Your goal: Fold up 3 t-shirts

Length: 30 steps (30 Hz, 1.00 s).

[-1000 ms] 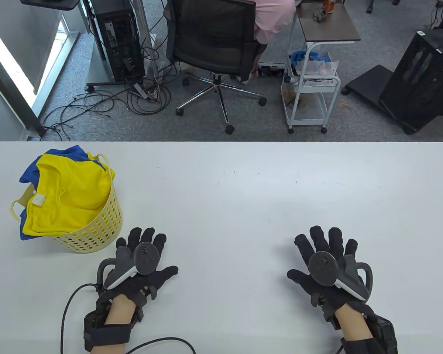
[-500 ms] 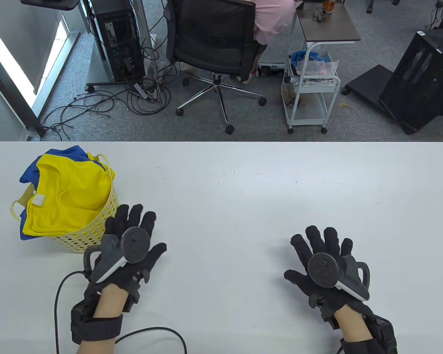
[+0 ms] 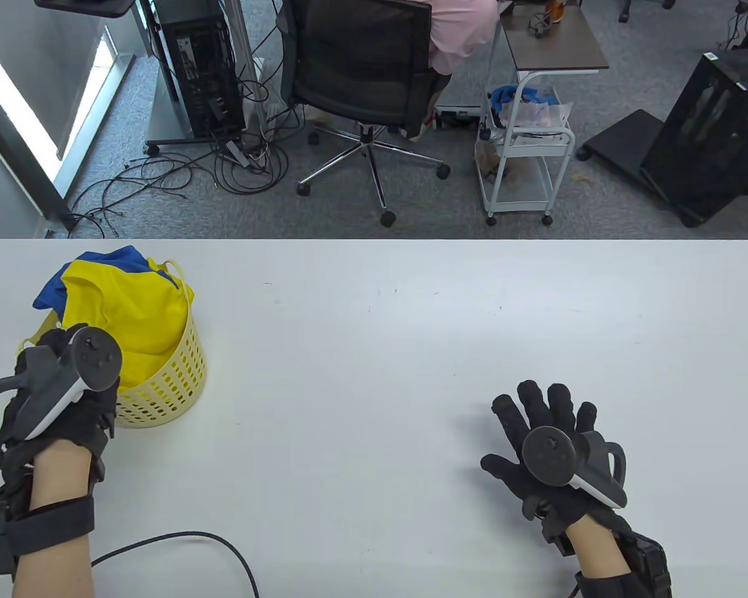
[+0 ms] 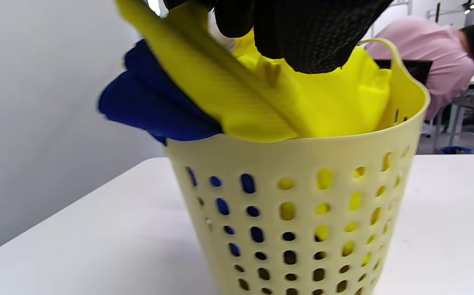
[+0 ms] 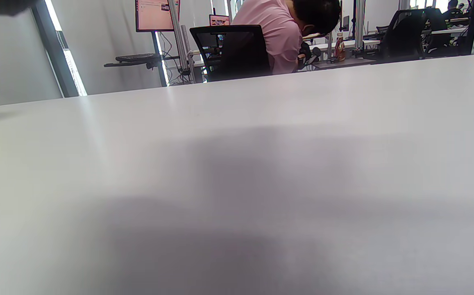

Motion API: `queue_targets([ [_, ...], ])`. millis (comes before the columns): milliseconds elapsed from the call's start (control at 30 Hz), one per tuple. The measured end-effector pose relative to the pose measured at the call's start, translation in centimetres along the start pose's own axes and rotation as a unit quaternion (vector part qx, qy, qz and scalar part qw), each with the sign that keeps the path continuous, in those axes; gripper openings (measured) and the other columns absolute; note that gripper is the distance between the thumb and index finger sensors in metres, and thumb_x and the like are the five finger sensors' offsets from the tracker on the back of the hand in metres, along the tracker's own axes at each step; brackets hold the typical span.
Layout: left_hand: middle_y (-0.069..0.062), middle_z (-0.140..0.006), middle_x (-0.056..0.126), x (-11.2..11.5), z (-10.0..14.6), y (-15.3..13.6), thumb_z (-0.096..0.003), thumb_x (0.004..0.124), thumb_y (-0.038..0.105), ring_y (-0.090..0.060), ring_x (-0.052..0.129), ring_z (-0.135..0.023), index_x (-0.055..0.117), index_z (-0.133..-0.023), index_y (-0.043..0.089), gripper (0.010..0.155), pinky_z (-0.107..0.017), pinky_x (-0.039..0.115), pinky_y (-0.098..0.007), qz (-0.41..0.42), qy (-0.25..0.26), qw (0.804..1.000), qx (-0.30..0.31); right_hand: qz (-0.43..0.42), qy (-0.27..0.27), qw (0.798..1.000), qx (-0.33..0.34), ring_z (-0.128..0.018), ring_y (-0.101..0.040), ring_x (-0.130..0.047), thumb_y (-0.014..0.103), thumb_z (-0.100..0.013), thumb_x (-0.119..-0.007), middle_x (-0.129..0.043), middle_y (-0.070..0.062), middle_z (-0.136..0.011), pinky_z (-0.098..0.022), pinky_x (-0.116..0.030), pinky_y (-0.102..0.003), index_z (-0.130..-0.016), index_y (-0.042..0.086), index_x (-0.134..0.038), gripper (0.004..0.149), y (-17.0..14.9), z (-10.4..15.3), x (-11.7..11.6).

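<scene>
The yellow fabric t-shirt [image 4: 327,102] in the perforated pale-yellow plastic basket [image 3: 168,386], near the desk's [image 3: 411,324] left edge, was pinched by the left hand [image 3: 56,398]. The right hand [image 3: 551,458] was rested flat, its grip spread apart.

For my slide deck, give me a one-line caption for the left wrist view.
Gloved left hand touches a yellow t-shirt in the perforated basket.

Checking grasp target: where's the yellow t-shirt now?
Table view, far left: the yellow t-shirt sits in the yellow basket atop blue fabric, with the left hand on its near edge.
</scene>
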<state>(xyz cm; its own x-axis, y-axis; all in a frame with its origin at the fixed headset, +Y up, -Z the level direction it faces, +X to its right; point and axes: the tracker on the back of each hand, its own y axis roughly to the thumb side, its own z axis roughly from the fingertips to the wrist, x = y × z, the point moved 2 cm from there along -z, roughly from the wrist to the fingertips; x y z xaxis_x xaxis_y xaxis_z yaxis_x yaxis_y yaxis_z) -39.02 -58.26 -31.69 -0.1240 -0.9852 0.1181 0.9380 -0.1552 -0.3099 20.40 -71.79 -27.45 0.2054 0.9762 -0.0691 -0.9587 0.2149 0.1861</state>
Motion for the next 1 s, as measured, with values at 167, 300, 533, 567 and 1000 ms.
queue_targets([
  [167, 0.0, -0.115, 0.042, 1.1, -0.2, -1.8, -0.0456, 0.079, 0.043, -0.03, 0.036, -0.109, 0.055, -0.104, 0.031, 0.064, -0.082, 0.036, -0.055, -0.016, -0.023, 0.999, -0.035, -0.005, 0.002, 1.0, 0.002, -0.103, -0.053, -0.005, 0.065, -0.039, -0.069, -0.007, -0.007, -0.115, -0.065, -0.004, -0.078, -0.103, 0.038, -0.025, 0.082, 0.0, 0.0, -0.1],
  [300, 0.0, -0.116, 0.04, 1.4, -0.2, -2.7, -0.0442, 0.08, 0.048, -0.031, 0.034, -0.109, 0.053, -0.104, 0.032, 0.068, -0.082, 0.034, -0.056, -0.009, -0.028, 0.998, -0.048, -0.009, 0.003, 1.0, 0.003, -0.103, -0.053, -0.004, 0.065, -0.039, -0.068, -0.007, -0.007, -0.115, -0.065, -0.004, -0.078, -0.103, 0.038, -0.025, 0.082, 0.0, 0.0, -0.1],
  [533, 0.0, -0.114, 0.05, 0.8, 0.0, -2.9, -0.0434, 0.083, 0.045, -0.03, 0.044, -0.108, 0.066, -0.096, 0.035, 0.056, -0.081, 0.041, -0.056, -0.024, -0.022, 0.998, -0.049, -0.013, 0.002, 1.0, 0.002, -0.103, -0.053, -0.005, 0.065, -0.039, -0.068, -0.007, -0.007, -0.115, -0.065, -0.004, -0.078, -0.103, 0.037, -0.025, 0.082, -0.1, 0.0, -0.1],
  [567, 0.0, -0.113, 0.051, 0.8, -0.1, -3.0, -0.0432, 0.083, 0.044, -0.03, 0.045, -0.107, 0.067, -0.095, 0.036, 0.055, -0.081, 0.042, -0.056, -0.023, -0.023, 0.998, -0.048, -0.013, 0.001, 1.0, 0.002, -0.103, -0.053, -0.005, 0.065, -0.039, -0.068, -0.007, -0.007, -0.115, -0.065, -0.004, -0.078, -0.103, 0.037, -0.025, 0.082, -0.1, 0.0, -0.1],
  [1000, 0.0, -0.106, 0.065, -1.0, 0.6, -2.0, -0.043, 0.082, 0.037, -0.03, 0.058, -0.103, 0.077, -0.084, 0.026, 0.042, -0.078, 0.054, -0.055, 0.002, 0.04, 0.999, -0.024, -0.016, 0.0, 1.0, 0.001, -0.103, -0.053, -0.004, 0.064, -0.039, -0.068, -0.007, -0.007, -0.115, -0.065, -0.005, -0.078, -0.103, 0.037, -0.025, 0.082, -0.2, 0.0, -0.1],
])
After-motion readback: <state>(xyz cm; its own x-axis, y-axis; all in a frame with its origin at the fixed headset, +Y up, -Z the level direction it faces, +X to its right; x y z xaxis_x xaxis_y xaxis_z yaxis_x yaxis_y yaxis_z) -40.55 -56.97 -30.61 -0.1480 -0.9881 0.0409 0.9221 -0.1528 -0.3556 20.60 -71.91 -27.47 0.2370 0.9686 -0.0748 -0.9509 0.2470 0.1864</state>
